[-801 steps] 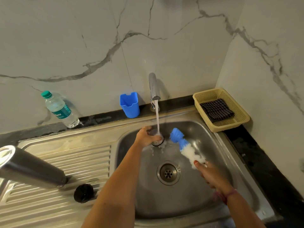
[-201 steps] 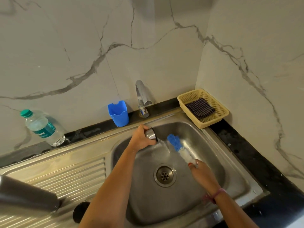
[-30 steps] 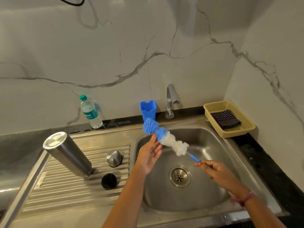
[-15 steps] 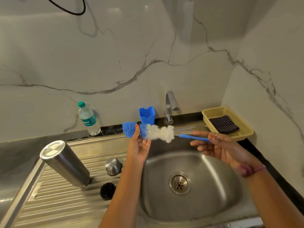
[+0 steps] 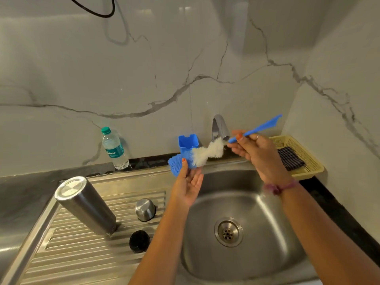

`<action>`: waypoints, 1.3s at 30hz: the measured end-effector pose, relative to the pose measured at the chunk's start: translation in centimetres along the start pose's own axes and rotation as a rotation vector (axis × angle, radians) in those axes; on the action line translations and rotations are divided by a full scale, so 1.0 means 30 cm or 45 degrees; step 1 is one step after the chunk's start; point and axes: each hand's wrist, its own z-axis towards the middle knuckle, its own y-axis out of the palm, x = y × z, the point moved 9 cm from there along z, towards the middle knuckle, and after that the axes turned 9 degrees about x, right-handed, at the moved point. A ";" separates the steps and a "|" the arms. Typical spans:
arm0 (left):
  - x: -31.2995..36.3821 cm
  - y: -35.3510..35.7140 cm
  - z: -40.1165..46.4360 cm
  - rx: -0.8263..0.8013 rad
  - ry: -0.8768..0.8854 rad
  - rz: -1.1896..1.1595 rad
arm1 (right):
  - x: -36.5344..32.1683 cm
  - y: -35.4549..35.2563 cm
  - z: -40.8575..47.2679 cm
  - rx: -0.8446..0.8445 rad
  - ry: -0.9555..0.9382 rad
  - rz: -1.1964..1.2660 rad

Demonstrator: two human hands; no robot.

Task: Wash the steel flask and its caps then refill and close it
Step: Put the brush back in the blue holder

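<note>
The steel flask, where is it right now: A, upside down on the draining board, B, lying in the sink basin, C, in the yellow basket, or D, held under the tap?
A: the steel flask stands mouth-down, leaning, on the ribbed draining board, left of the sink basin, with both hands busy on the brush.

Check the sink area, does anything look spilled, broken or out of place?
Nothing looks spilled or damaged. The flask stands mouth-down on the drainboard, seeming to lean only through the wide lens. The steel cap and black cap sit beside it. Both hands hold the brush above the sink.
</note>
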 end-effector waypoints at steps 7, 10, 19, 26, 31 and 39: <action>-0.004 -0.194 0.038 0.183 0.176 0.910 | -0.234 0.068 0.206 0.157 -0.208 -0.145; 0.002 -0.264 0.061 0.283 0.249 1.100 | -0.303 0.131 0.301 0.178 -0.309 -0.273; 0.054 -0.324 0.096 0.348 0.419 1.185 | -0.216 0.313 0.549 0.138 -0.319 -0.669; 0.071 -0.351 0.117 0.374 0.440 1.163 | -0.088 0.393 0.633 0.062 -0.239 -0.788; 0.069 -0.359 0.139 0.376 0.441 1.150 | -0.019 0.429 0.666 -0.013 -0.207 -0.959; 0.045 -0.396 0.179 0.403 0.417 1.143 | 0.082 0.451 0.691 -0.108 -0.156 -1.087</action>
